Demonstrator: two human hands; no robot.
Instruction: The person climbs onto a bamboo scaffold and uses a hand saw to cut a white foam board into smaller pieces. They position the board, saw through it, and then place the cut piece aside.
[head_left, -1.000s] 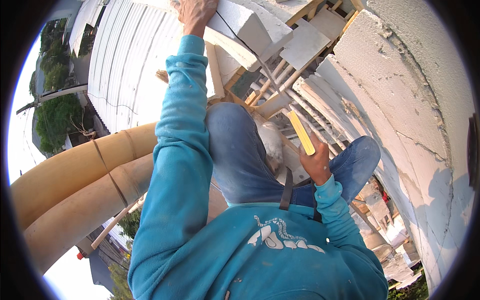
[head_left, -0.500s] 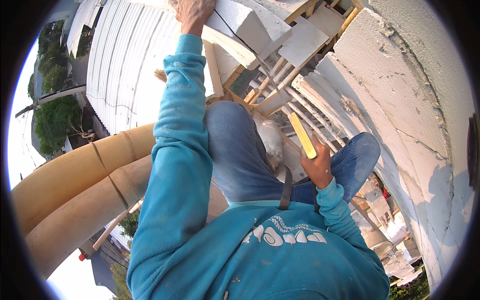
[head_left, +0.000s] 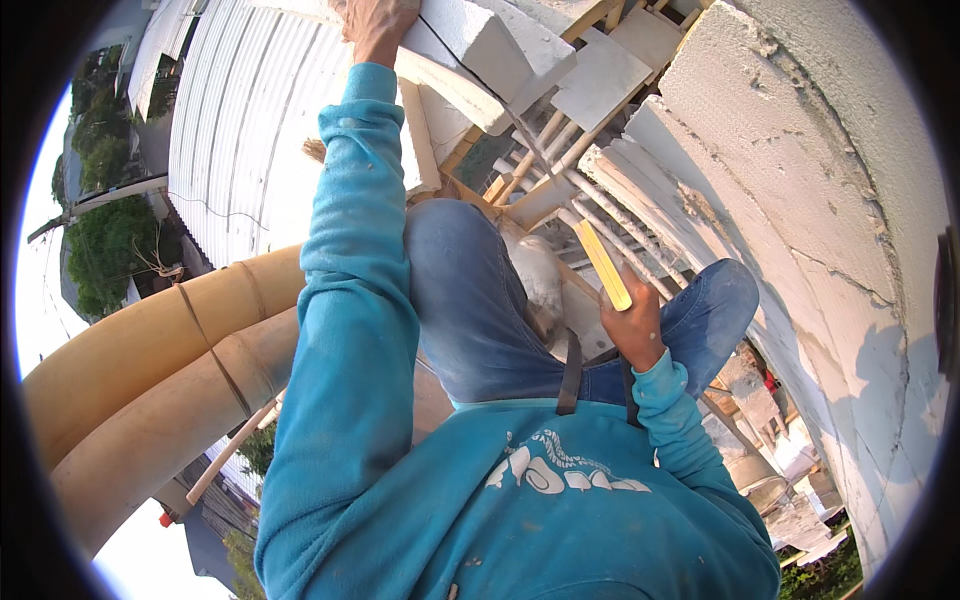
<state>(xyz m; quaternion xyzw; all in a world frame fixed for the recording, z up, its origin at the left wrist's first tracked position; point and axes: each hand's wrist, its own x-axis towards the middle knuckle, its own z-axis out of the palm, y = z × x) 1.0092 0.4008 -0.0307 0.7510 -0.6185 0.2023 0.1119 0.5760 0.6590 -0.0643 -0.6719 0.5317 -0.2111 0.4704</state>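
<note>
My left hand (head_left: 375,22) is stretched far out at the top of the picture and grips the edge of a white block (head_left: 470,55) that lies tilted on the stack. My right hand (head_left: 632,325) is near my knee and is closed around the yellow handle of a tool (head_left: 604,265) that points up and away; its far end is hidden. I wear a turquoise sweatshirt and blue jeans, and I crouch on wooden scaffold boards (head_left: 560,185).
A rough white block wall (head_left: 800,200) rises on the right. Thick bamboo poles (head_left: 150,370) tied with cord run on the left, over a corrugated metal roof (head_left: 240,130). More white blocks (head_left: 600,75) lie ahead. The ground is far below at lower right.
My left hand has stayed on the white block and my right hand still holds the yellow tool; the view has shifted only a little.
</note>
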